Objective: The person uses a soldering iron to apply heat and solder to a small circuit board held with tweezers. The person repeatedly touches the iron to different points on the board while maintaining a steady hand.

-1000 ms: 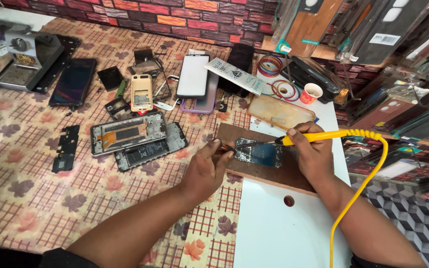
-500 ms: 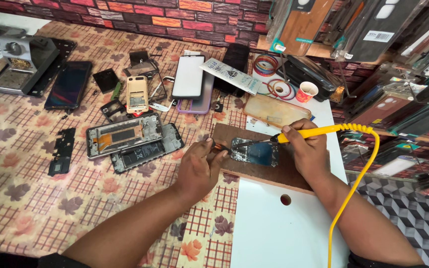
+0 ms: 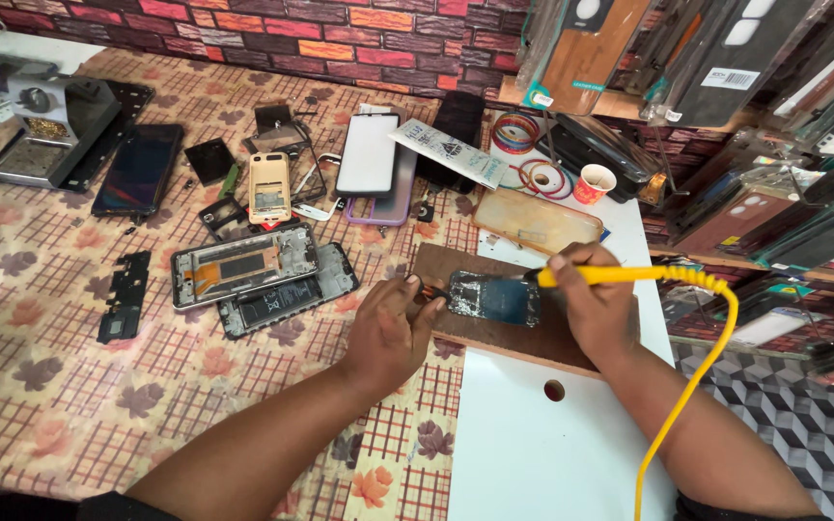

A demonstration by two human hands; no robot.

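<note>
— Grip status?
— Right hand (image 3: 598, 311) is closed pen-style on a yellow soldering iron (image 3: 602, 276); left hand (image 3: 390, 335) pinches what looks like tweezers, poorly seen.
— The workpiece?
— A phone circuit board (image 3: 494, 297) lies flat on a wooden block (image 3: 523, 340), centre-right of frame. Judged light, stiff, fragile; hold by edges.

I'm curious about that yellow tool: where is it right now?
In the head view, the yellow tool is at right, gripped by the right hand, its tip at the phone part on the wooden board.

Opened phones (image 3: 261, 280); paper cup (image 3: 595, 183); tape rolls (image 3: 516, 132).
</note>
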